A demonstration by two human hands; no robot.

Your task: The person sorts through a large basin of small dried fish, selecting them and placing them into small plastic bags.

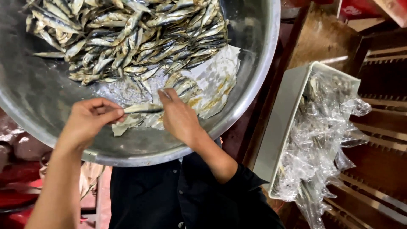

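Note:
A small silver fish (144,109) lies level between my two hands above the near part of a wide metal basin (254,80). My left hand (87,123) pinches its left end. My right hand (178,116), its arm in a dark sleeve, holds the right end, with one finger raised towards the pile. Several more small silver fish (127,38) are heaped in the far half of the basin. Under my hands lie a crumpled, yellow-stained white sheet (212,85) and white grains (116,91); I cannot tell if these are ice or salt.
To the right stands a pale rectangular tray (282,114) lined with crinkled clear plastic (322,144), with some fish showing under it. It rests on dark wooden slats (381,127). Red things (17,199) lie at lower left, below the basin's rim.

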